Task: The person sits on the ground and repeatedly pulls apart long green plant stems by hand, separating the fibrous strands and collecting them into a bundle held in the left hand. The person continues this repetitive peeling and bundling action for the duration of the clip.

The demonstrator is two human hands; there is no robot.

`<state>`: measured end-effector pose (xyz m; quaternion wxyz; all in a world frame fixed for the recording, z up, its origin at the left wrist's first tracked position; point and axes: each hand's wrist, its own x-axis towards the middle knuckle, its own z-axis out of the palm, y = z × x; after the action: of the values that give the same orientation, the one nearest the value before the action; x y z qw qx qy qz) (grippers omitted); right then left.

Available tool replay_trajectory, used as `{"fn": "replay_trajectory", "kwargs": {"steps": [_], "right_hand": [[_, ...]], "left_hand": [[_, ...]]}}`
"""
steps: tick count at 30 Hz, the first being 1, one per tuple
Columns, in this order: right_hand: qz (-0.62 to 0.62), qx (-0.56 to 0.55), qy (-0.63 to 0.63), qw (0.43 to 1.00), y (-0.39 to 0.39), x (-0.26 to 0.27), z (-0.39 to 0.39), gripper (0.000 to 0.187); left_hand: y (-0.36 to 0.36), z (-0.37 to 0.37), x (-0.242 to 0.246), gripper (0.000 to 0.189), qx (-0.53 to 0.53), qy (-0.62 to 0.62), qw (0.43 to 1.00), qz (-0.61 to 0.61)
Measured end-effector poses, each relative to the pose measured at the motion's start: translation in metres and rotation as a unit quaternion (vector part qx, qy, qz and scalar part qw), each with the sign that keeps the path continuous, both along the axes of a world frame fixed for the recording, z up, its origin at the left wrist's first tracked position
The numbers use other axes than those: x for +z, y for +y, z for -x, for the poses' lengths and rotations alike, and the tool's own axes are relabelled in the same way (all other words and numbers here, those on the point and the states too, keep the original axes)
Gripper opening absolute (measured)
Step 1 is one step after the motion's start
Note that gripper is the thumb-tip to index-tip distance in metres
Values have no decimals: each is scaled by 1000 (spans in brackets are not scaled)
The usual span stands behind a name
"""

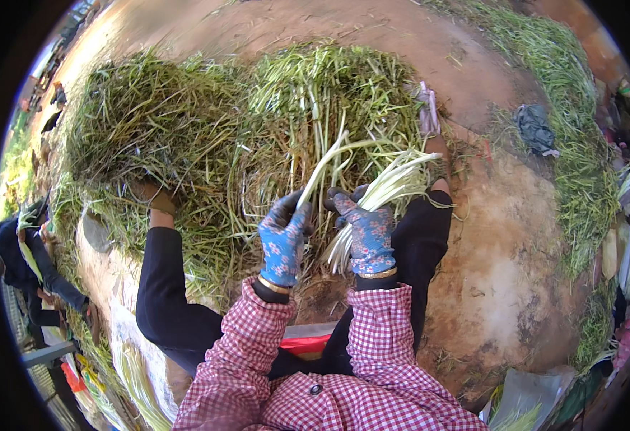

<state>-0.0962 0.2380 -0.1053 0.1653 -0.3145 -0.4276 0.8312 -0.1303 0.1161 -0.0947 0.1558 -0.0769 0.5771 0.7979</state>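
My left hand (284, 240), in a blue flowered glove with dark fingers, grips a pale stalk (323, 165) between thumb and fingers. The stalk slants up and away, its upper part bending to the right. In my right hand (366, 229), gloved the same way, is a bunch of whitish-green stalks (401, 178) that looks like garlic shoots or chives. The bunch fans out to the upper right, and its lower ends stick out below the palm. Both hands are close together between my knees. Just beyond them lies a heap of long green stalks and leaves (336, 81).
Tangled, darker plant waste (153, 113) fills the left, around my foot. A dark plastic bag (534, 128) lies on the bare ground at right, beside a strip of green leaves (578, 161). Pale stalks (140, 382) rest on a sheet at lower left. Another person (35, 264) is at far left.
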Motion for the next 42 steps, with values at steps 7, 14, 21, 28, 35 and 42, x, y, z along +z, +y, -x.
{"fn": "replay_trajectory", "kwargs": {"steps": [7, 14, 21, 28, 35, 42], "right_hand": [[83, 23, 47, 995, 3, 1, -2, 23], [-135, 60, -4, 989, -20, 2, 5, 25], [-59, -111, -32, 992, -3, 11, 2, 26], [127, -234, 142, 953, 45, 13, -17, 9], [184, -206, 180, 944, 59, 3, -28, 13], [184, -178, 183, 949, 49, 3, -18, 16]], "left_hand": [[-30, 29, -21, 8, 46, 19, 995, 86], [-1, 14, -8, 14, -127, 316, 847, 408], [-66, 4, -29, 21, -317, 320, 781, 433], [-224, 79, -40, 11, 90, 17, 984, 154], [-259, 131, -29, 62, -48, 237, 659, 712], [-183, 130, 58, 56, -18, 295, 903, 310]]}}
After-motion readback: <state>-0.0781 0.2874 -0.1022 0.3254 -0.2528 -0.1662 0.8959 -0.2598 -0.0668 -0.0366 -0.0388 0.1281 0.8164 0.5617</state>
